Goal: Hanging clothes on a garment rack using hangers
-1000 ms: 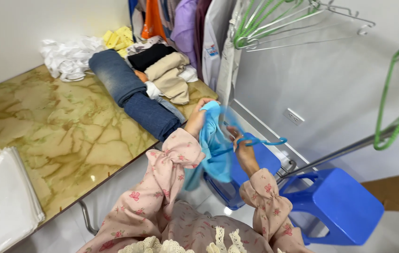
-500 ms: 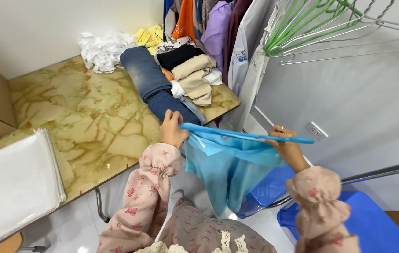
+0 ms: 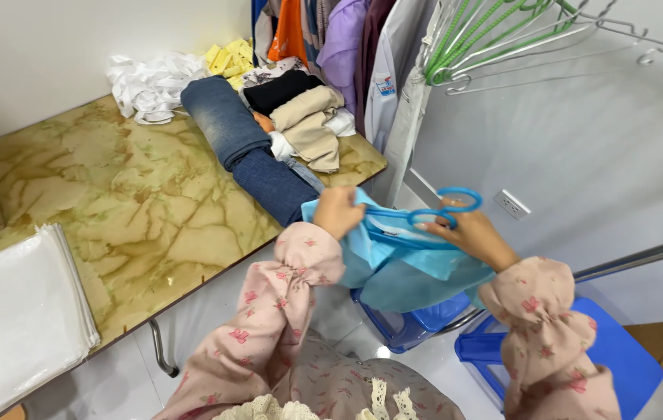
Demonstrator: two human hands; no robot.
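A light blue garment [image 3: 405,268] hangs in front of me over the gap between the table and the stools. My left hand [image 3: 337,211] grips its upper left edge beside the table's corner. My right hand [image 3: 467,232] holds the garment's other side together with a blue plastic hanger [image 3: 444,208], whose looped top sticks up above my fingers. Both arms wear pink floral sleeves.
A marble-patterned table [image 3: 113,210] carries folded jeans [image 3: 250,152], a pile of folded clothes [image 3: 304,117], white fabric [image 3: 148,85] and a stack of clear bags [image 3: 12,311]. Blue plastic stools [image 3: 627,365] stand below. Hung clothes [image 3: 347,47] and green hangers [image 3: 487,43] fill the rack above.
The garment was stretched wide between my hands half a second ago; now my hands are closer together, the cloth is bunched, and the hanger's looped top shows at my right hand.
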